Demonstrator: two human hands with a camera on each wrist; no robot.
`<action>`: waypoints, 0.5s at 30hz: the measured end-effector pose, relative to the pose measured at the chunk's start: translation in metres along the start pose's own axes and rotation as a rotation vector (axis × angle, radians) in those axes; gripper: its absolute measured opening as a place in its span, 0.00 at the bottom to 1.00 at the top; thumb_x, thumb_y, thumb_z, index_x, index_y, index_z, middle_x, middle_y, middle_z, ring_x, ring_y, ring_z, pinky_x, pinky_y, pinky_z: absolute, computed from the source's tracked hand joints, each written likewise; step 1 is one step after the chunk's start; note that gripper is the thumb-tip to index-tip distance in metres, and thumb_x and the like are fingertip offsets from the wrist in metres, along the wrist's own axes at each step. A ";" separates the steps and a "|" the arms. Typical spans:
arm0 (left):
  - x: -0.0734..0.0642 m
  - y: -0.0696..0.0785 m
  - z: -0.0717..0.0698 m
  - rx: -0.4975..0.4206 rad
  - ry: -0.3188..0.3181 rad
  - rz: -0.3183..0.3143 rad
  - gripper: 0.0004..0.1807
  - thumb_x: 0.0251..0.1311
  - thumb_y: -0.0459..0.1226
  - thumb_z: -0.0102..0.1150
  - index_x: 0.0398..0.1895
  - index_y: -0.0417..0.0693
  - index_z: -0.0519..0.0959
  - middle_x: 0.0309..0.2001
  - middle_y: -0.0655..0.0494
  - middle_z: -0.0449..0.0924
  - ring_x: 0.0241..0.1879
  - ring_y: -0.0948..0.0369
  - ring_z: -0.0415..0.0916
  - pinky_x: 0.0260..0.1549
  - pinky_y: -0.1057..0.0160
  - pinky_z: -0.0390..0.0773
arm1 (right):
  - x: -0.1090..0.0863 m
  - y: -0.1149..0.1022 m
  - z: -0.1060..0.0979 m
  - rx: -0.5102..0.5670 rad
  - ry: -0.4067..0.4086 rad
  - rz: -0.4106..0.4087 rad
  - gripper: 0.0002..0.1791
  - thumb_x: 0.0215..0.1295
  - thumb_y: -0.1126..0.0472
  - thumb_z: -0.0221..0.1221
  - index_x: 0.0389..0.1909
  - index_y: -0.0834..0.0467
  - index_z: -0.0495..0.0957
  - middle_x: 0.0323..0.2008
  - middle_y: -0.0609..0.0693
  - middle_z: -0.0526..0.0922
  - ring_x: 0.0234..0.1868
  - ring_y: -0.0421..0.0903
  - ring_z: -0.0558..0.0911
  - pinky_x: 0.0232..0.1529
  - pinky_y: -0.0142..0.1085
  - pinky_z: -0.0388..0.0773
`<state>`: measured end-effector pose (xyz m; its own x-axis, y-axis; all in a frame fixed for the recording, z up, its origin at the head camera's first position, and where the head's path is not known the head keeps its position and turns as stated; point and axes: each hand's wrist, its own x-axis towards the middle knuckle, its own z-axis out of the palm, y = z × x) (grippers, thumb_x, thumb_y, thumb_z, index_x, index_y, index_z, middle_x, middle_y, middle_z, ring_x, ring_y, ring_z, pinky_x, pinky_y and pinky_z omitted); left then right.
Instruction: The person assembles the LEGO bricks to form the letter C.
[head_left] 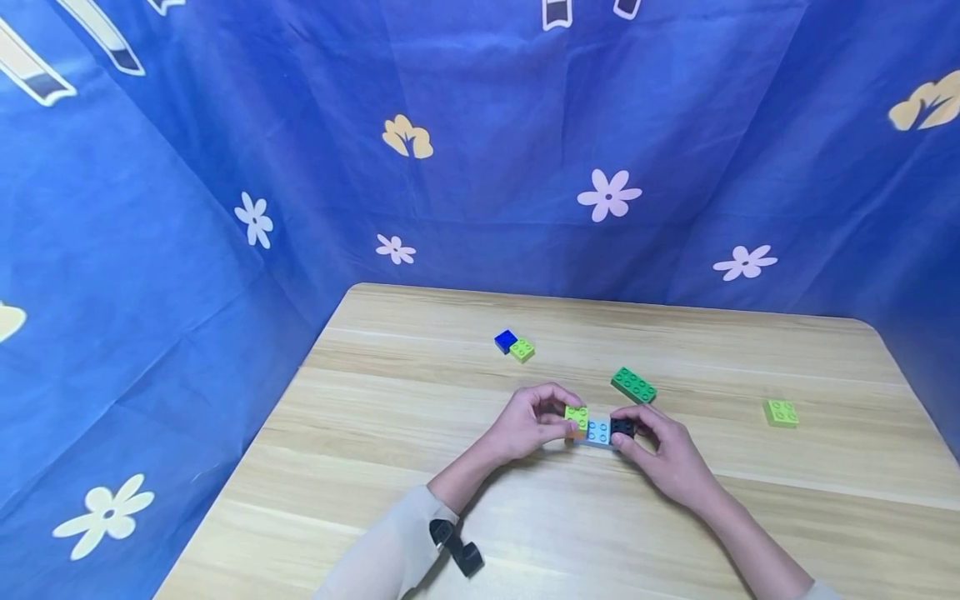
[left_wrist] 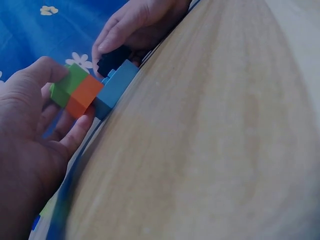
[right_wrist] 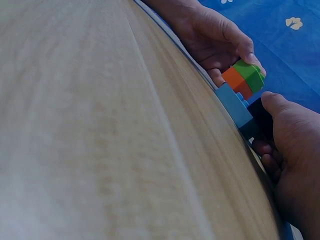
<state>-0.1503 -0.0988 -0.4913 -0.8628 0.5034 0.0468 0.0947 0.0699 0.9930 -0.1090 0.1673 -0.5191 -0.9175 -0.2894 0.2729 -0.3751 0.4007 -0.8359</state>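
Between thumb and fingers, my left hand (head_left: 534, 423) pinches a light green toy brick (head_left: 576, 416) stacked on an orange brick (left_wrist: 84, 96). The orange brick is right at the left end of a longer light blue brick (head_left: 598, 432), whose studs show on top. On the right end of the light blue brick sits a black brick (head_left: 622, 427), which my right hand (head_left: 667, 457) pinches between thumb and fingers. In the right wrist view the black brick (right_wrist: 260, 118) is partly covered by the right thumb. The light blue brick (right_wrist: 234, 105) lies low along the tabletop.
A green brick (head_left: 633, 385) lies just beyond my right hand. Farther back, a dark blue brick (head_left: 506, 341) and a small light green brick (head_left: 522, 350) lie together. Another light green brick (head_left: 782, 413) sits to the right on the wooden table (head_left: 420, 358). Blue patterned cloth (head_left: 480, 183) hangs behind.
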 end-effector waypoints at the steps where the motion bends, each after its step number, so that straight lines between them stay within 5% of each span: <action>1: 0.000 0.000 0.000 -0.007 0.000 -0.002 0.16 0.61 0.25 0.70 0.52 0.36 0.83 0.44 0.50 0.85 0.38 0.61 0.85 0.38 0.67 0.86 | 0.000 0.000 0.000 0.000 0.000 -0.002 0.16 0.72 0.59 0.68 0.58 0.56 0.82 0.52 0.43 0.86 0.52 0.40 0.83 0.58 0.25 0.78; 9: 0.002 0.000 0.002 -0.043 -0.020 -0.019 0.17 0.60 0.25 0.70 0.52 0.35 0.81 0.44 0.51 0.83 0.40 0.57 0.85 0.39 0.67 0.85 | 0.000 0.001 -0.001 -0.004 0.010 -0.014 0.16 0.72 0.61 0.68 0.57 0.57 0.82 0.52 0.43 0.86 0.51 0.39 0.83 0.57 0.24 0.78; 15: 0.001 -0.003 0.001 0.038 -0.037 0.025 0.18 0.64 0.27 0.69 0.57 0.41 0.81 0.54 0.51 0.83 0.47 0.62 0.81 0.45 0.67 0.84 | 0.000 0.000 0.000 -0.013 0.005 -0.008 0.16 0.72 0.60 0.68 0.57 0.56 0.82 0.52 0.42 0.86 0.50 0.39 0.83 0.57 0.25 0.79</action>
<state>-0.1513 -0.0979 -0.4944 -0.8409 0.5371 0.0664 0.1351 0.0897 0.9868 -0.1094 0.1674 -0.5193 -0.9150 -0.2882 0.2822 -0.3841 0.4092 -0.8276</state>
